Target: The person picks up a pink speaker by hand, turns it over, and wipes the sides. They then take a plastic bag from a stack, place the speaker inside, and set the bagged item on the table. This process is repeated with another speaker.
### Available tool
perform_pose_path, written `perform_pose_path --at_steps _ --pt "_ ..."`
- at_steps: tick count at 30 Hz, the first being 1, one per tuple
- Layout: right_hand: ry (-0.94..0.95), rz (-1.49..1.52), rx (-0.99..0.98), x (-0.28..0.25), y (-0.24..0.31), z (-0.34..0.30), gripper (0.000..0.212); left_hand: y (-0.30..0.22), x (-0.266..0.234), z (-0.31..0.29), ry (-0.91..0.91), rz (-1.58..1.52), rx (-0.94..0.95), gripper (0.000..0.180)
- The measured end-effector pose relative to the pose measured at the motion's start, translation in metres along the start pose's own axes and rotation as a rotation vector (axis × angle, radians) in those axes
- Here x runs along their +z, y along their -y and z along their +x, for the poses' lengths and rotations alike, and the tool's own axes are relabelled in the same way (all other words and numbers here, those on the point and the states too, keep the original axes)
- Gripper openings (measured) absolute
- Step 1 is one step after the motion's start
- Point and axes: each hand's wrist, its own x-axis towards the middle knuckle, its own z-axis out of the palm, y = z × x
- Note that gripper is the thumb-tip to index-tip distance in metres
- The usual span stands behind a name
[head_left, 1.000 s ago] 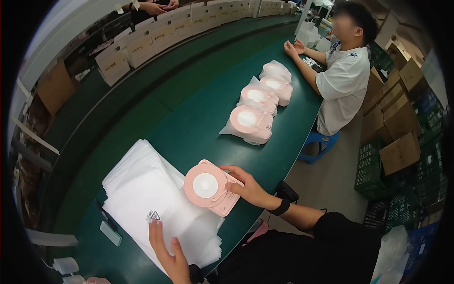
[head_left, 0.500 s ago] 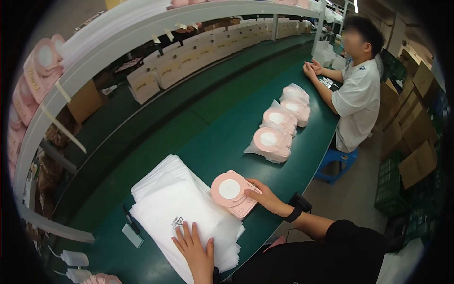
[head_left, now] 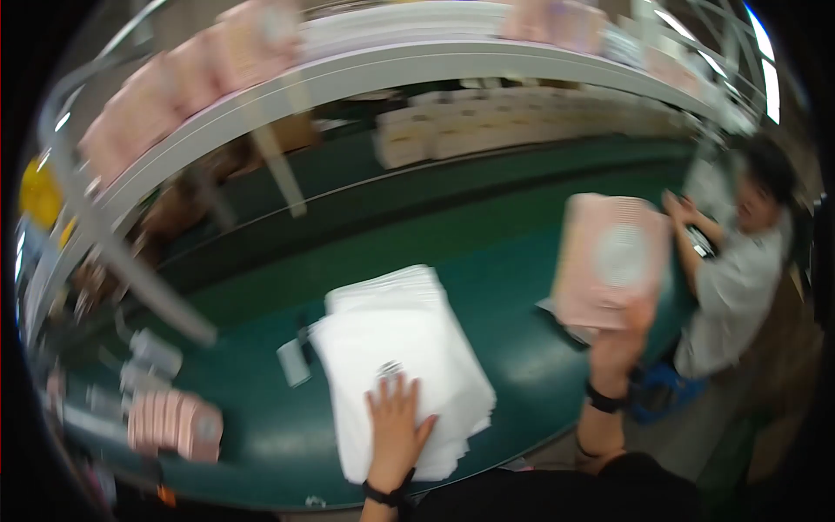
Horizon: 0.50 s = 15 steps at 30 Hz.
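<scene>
Head view: right hand (head_left: 619, 346) raised off the green surface (head_left: 522, 365), fingers clamped on the lower edge of a pink flat box (head_left: 609, 259) with a pale round window, held upright and blurred. Left hand (head_left: 396, 426) flat on the stack of white bags (head_left: 396, 365), fingers spread apart. Probably mid-pick; next, likely opening a top bag to receive the box. Bags' contents not visible. More pink boxes (head_left: 174, 424) lying at left, another person (head_left: 739, 261) opposite.
</scene>
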Motion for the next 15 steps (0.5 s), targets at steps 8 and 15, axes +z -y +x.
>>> perform_pose_path --at_steps 8,15 --pt "-0.307 0.134 -0.104 0.015 0.045 0.033 0.043 -0.005 -0.009 -0.002 -0.119 -0.15 0.082 0.051" --pt "0.058 0.268 -0.473 0.062 0.03 0.001 0.046 -0.004 -0.014 -0.019 -0.152 -0.225 0.111 0.035"
